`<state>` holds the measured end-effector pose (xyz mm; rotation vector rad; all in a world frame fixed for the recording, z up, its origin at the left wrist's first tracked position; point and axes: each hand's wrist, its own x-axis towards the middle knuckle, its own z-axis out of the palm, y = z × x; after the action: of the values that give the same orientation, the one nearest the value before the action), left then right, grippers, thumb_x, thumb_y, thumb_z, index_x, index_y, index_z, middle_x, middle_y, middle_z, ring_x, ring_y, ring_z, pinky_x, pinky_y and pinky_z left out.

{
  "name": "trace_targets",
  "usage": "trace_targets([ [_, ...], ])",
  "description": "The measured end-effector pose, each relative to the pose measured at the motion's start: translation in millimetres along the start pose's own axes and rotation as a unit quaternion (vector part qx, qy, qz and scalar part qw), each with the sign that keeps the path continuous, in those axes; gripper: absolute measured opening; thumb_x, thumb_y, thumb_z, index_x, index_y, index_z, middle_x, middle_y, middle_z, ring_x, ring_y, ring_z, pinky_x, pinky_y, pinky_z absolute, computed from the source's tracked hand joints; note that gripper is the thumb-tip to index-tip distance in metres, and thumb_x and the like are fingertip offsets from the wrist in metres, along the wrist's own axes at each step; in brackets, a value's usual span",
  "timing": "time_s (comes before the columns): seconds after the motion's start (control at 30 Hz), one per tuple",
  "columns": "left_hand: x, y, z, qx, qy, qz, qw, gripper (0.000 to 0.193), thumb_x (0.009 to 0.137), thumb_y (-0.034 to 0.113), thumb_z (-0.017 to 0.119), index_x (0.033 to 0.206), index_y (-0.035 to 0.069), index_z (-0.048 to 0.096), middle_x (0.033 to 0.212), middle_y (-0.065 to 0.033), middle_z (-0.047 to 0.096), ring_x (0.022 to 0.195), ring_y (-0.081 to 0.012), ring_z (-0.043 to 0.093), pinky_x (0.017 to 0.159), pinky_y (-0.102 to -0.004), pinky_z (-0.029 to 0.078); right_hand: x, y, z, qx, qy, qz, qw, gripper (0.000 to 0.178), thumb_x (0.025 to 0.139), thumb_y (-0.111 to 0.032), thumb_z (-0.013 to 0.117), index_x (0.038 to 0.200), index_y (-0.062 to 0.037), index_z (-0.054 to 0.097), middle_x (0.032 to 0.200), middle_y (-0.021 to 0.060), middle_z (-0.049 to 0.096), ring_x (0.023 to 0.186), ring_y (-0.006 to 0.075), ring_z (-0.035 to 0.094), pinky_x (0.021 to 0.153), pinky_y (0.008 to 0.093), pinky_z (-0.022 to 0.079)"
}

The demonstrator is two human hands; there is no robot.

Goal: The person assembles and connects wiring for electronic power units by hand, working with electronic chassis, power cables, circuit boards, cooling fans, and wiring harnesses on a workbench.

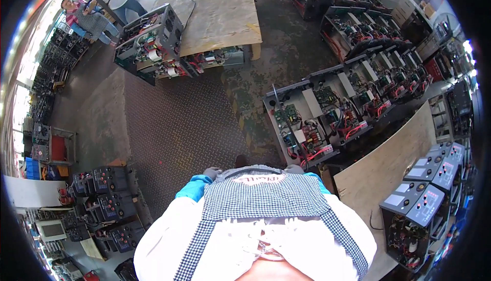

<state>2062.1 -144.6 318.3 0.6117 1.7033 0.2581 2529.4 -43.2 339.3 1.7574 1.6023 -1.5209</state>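
My left hand point(212, 172), in a grey glove below a blue sleeve cover, shows just past the upper left edge of my checked apron point(266, 196). At the apron's upper right edge a small part of my right hand point(293, 169) shows, also gloved in grey. The apron hides most of both hands, so their fingers and anything in them cannot be made out. Closest to my right hand is an open metal chassis point(310, 108) with green circuit boards and red cables, the front one in a long row. Dark patterned floor plate point(179, 122) lies ahead of my left hand.
Ahead stands a wooden-topped table point(220, 17), with an open machine unit point(151, 43) at its left. To my right are a plywood board point(378, 153) and control units point(427, 196). Black panels point(110, 204) stand at left. Two people point(120, 0) are at far left.
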Motion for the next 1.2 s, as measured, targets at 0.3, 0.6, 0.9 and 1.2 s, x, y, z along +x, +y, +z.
trace_targets([
  [0.3, -12.8, 12.8, -5.2, 0.04, -0.004, -0.01, 0.999, 0.048, 0.085, 0.035, 0.066, 0.122, 0.005, 0.061, 0.12, -0.0159, 0.063, 0.11, -0.0264, 0.061, 0.093, -0.0338, 0.047, -8.4, -7.3, 5.1, -0.03, 0.015, -0.007, 0.999, 0.052, 0.081, -0.043, 0.059, 0.119, -0.0077, 0.064, 0.127, 0.0161, 0.058, 0.119, 0.0311, 0.055, 0.1, 0.0383, 0.043],
  [0.6, -37.2, 36.0, -11.6, 0.133, 0.024, -0.027, 0.99, 0.063, 0.083, 0.04, 0.067, 0.13, 0.001, 0.053, 0.132, -0.0199, 0.054, 0.122, -0.0305, 0.053, 0.1, -0.0354, 0.043, -6.3, -16.2, 9.2, -0.009, 0.028, 0.028, 0.999, 0.051, 0.079, -0.042, 0.062, 0.117, -0.0085, 0.065, 0.122, 0.0155, 0.062, 0.115, 0.0302, 0.058, 0.099, 0.0377, 0.044],
  [0.9, -18.9, 19.2, -13.0, 0.103, 0.026, -0.05, 0.993, 0.068, 0.082, 0.041, 0.067, 0.134, -0.001, 0.049, 0.135, -0.0208, 0.051, 0.125, -0.0321, 0.05, 0.103, -0.0358, 0.041, -14.0, -27.7, 7.4, -0.007, 0.037, 0.022, 0.999, 0.051, 0.078, -0.041, 0.061, 0.117, -0.0091, 0.065, 0.122, 0.0163, 0.062, 0.113, 0.0311, 0.059, 0.099, 0.038, 0.044],
  [1.2, -11.1, 15.6, -15.7, 0.085, 0.001, -0.024, 0.996, 0.062, 0.083, 0.038, 0.066, 0.131, 0.001, 0.053, 0.132, -0.019, 0.055, 0.121, -0.0306, 0.053, 0.101, -0.0346, 0.042, -10.2, -30.9, 9.9, 0.011, 0.012, 0.026, 1.0, 0.056, 0.078, -0.043, 0.06, 0.121, -0.0063, 0.063, 0.123, 0.018, 0.06, 0.115, 0.0317, 0.058, 0.099, 0.038, 0.044],
])
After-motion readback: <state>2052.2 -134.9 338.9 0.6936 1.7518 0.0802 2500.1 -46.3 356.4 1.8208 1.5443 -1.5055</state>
